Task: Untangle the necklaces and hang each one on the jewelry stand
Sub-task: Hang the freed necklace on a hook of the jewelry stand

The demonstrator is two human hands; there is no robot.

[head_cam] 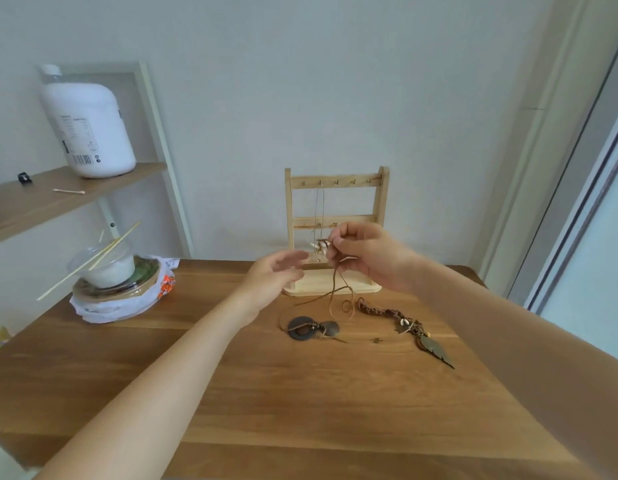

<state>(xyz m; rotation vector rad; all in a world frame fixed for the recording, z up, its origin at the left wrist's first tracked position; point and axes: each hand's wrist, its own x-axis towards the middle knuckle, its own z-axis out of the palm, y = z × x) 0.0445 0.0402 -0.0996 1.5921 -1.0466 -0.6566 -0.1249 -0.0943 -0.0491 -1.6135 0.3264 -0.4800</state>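
A wooden jewelry stand point(336, 180) with small hooks stands at the back of the table, and one thin necklace point(318, 209) hangs from its top bar. My right hand point(364, 254) pinches a brown cord point(337, 289) in front of the stand's lower bar. The cord runs down to the table and loops there. A dark disc pendant point(302, 328) lies under it on the table. To its right lies a braided necklace with shells and a leaf pendant point(435, 351). My left hand point(276, 278) hovers left of the cord with relaxed fingers, holding nothing.
The wooden table point(300, 403) carries a stack of food containers with chopsticks point(110, 271) at its left. A shelf point(58, 199) on the left wall holds a large white jug point(89, 129). A window frame point(577, 202) runs along the right.
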